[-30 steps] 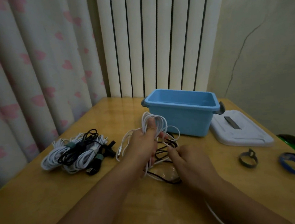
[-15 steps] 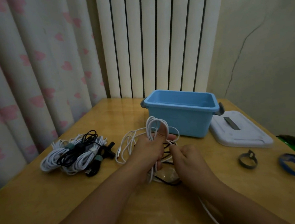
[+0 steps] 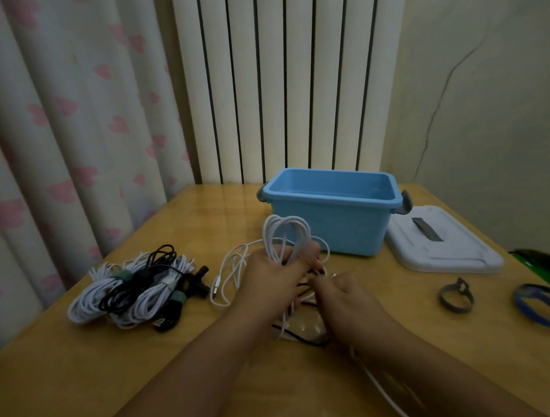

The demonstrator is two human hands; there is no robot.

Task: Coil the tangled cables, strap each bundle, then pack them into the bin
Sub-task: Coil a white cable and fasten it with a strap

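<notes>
The left hand [image 3: 274,274] grips a coil of white cable [image 3: 285,237], its fingers curled round the loops, which stand up above the fist just in front of the blue bin [image 3: 328,229]. The right hand [image 3: 346,296] sits close beside the left hand, nearer the camera than the bin, its fingertips pinching a strand where white and black cable [image 3: 305,337] cross in a loose tangle on the table [image 3: 83,388]. More white cable trails from under the right wrist toward the lower edge of the view. The bin stands open near the far edge of the table. Right of the bin lies its white lid [image 3: 441,248], flat on the table. Left of the bin, well apart from it, rests a heap of strapped bundles [image 3: 132,292], white and black. Right of the bin and nearer the camera lie 2 loose straps: a dark strap [image 3: 455,296] and a blue strap [image 3: 538,309].
</notes>
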